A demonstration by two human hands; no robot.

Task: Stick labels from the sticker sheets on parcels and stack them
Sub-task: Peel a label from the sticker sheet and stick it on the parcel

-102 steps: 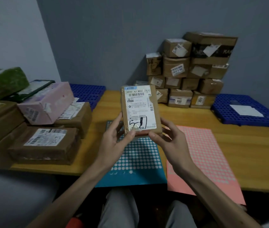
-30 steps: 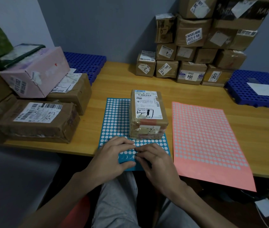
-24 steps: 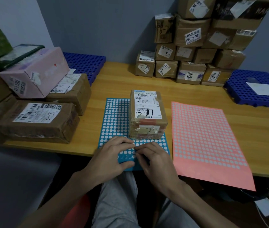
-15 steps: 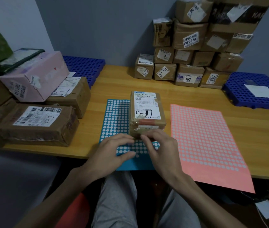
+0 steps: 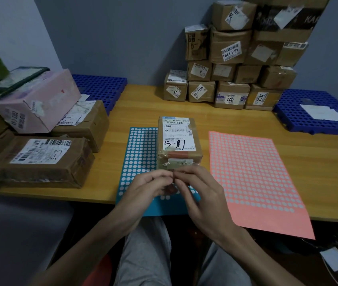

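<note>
1. The parcel [image 5: 179, 141] lies flat on the right half of the blue sticker sheet [image 5: 141, 153]. Its long axis runs along the sheet's length, away from the person, and its far end reaches past the sheet's far edge. The shipping label faces up, with its print upright as seen from the sheet's near end.
2. The left hand [image 5: 143, 190] and right hand [image 5: 201, 195] are raised over the near end of the blue sticker sheet, in front of the parcel's near face.
3. The fingers of both hands are curled, thumb and forefinger drawn together, and the two hands meet at the fingertips. Whether a sticker is pinched there I cannot tell; it is too small to see.
4. The hands hide the sheet's nearest rows of dots.
5. The pink sticker sheet [image 5: 252, 174] lies right of the blue sticker sheet, a strip of table [image 5: 143, 104] between them.
6. The stacked parcels [image 5: 232, 65] stand beyond the blue sticker sheet to the right, their top cut off by the frame.
</note>
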